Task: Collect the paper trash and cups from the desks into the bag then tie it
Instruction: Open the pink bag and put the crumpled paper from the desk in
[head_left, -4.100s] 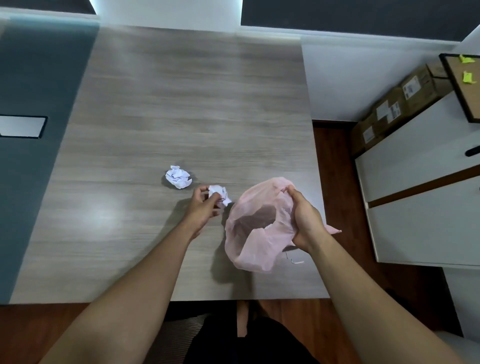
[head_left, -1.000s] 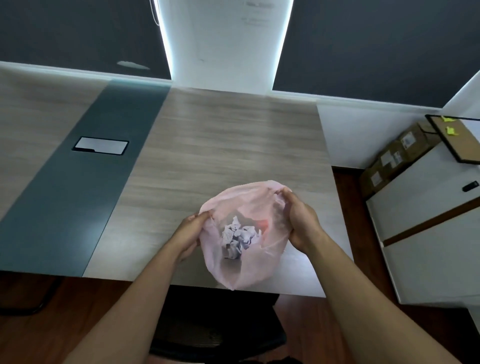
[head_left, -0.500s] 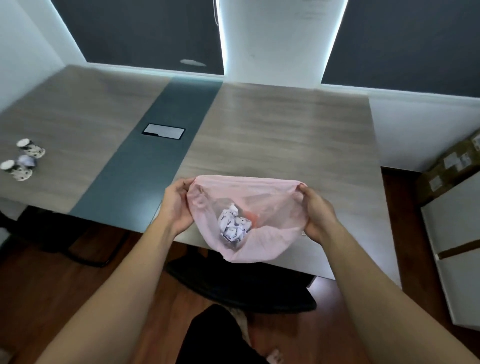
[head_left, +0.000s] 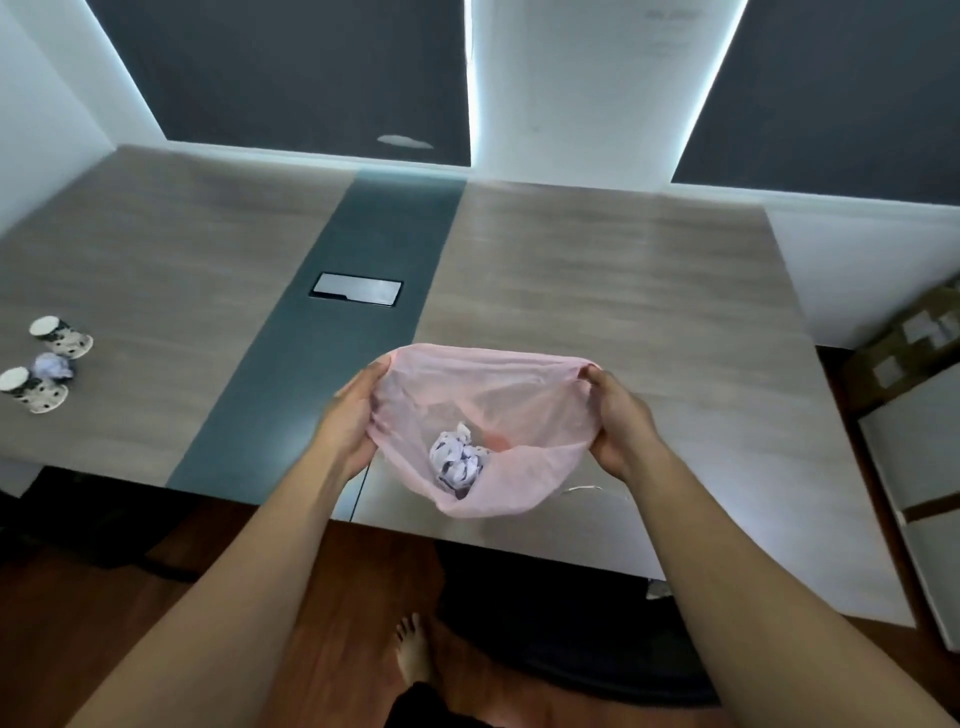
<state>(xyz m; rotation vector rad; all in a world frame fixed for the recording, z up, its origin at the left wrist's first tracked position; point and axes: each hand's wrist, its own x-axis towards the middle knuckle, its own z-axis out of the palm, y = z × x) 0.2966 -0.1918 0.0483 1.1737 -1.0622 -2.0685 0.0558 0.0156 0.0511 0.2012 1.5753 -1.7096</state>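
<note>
Woodgrain desk (head_left: 623, 291), pink plastic bag (head_left: 519, 405) w/ crumpled paper (head_left: 460, 457), L fingers (head_left: 358, 391) & R fingers (head_left: 597, 379) tight on rim.

The pink bag (head_left: 519, 415) is thin and half transparent. Its mouth is stretched wide and its bottom hangs down as a soft pouch. At the bottom inside the bag lie crumpled white papers (head_left: 457, 460) with dark print. Far to the left of the bag are a spotted paper cup (head_left: 61, 338) and a second cup (head_left: 32, 388), with one crumpled paper ball (head_left: 51, 366) between them.
</note>
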